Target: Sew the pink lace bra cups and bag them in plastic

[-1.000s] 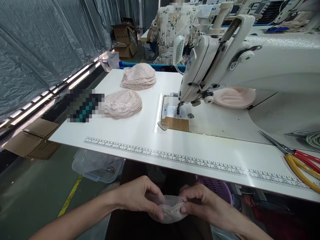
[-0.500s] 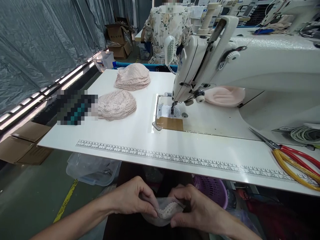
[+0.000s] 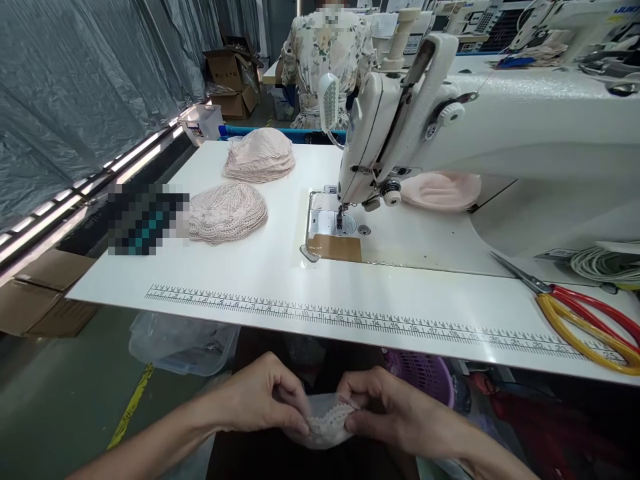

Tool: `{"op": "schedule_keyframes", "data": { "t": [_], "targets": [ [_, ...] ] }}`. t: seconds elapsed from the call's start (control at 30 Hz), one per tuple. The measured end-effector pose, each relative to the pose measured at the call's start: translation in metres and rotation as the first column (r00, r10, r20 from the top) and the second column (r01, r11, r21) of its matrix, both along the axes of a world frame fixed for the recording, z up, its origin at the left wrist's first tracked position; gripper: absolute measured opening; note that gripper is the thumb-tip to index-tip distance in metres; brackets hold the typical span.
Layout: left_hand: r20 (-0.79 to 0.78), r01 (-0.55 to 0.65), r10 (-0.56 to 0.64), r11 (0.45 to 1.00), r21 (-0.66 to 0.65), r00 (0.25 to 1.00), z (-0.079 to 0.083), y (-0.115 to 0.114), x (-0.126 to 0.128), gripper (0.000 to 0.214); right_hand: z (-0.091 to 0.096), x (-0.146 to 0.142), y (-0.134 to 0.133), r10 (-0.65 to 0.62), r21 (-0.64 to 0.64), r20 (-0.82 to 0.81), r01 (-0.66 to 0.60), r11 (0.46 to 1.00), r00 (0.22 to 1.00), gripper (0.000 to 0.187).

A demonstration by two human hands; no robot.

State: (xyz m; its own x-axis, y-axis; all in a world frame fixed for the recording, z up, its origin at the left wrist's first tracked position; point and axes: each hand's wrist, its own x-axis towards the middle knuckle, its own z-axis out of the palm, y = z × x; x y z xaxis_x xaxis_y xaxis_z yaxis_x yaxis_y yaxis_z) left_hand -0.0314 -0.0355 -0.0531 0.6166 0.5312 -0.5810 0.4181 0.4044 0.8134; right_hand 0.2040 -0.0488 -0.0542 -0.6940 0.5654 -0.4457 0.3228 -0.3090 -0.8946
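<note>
Nearby, clear bin [image 3: 183,343], contents indistinct; hands [image 3: 267,397] [image 3: 387,410] pinch sheer fabric [image 3: 329,428].

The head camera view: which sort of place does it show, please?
Probably a garment sewing workshop: an industrial sewing machine stands on the white table, with a stack of lace pieces to its left, and another sewing machine shows behind.

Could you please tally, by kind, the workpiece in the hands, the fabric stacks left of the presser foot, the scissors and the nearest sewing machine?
Held workpiece: 1
Fabric stacks: 2
Scissors (pairs): 1
Sewing machine: 1
Total: 5
</note>
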Motion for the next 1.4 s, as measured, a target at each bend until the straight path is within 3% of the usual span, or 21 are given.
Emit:
{"op": "schedule_keyframes", "data": {
  "t": [0.23,0.37,0.57,0.83,1.1,1.23,1.4],
  "targets": [
    [-0.009,0.005,-0.004,0.998,0.064,1.000,0.001,-0.001,0.004,0.011,-0.005,-0.003,0.000,0.036,0.102,0.008,-0.037,0.994,0.999,0.017],
    [-0.016,0.008,-0.008,1.000,0.028,1.000,0.003,-0.002,0.003,0.012,-0.002,-0.003,0.001,0.059,0.115,0.001,-0.059,0.992,0.998,0.025],
    [0.036,0.026,-0.024,0.998,-0.051,0.999,0.006,0.002,0.001,0.013,0.002,0.006,0.002,0.059,0.030,-0.050,-0.058,0.998,0.997,0.028],
    [-0.004,0.047,-0.047,0.999,0.007,0.999,0.008,0.002,0.003,0.018,-0.001,0.000,0.001,0.074,0.038,-0.047,-0.072,0.997,0.996,0.025],
    [-0.058,0.013,-0.013,1.000,-0.013,0.998,0.005,0.000,0.001,0.019,-0.014,-0.010,-0.002,-0.033,-0.022,-0.033,0.032,0.999,0.999,0.028],
    [-0.005,0.011,-0.011,1.000,-0.023,1.000,0.005,0.002,0.003,0.021,-0.012,-0.011,-0.002,-0.027,-0.064,-0.041,0.024,0.998,0.999,0.027],
    [0.034,0.052,-0.050,0.997,-0.052,0.998,-0.001,0.002,-0.004,0.026,-0.011,-0.004,0.002,-0.114,-0.155,-0.052,0.105,0.982,0.992,0.030]
  ]
}}
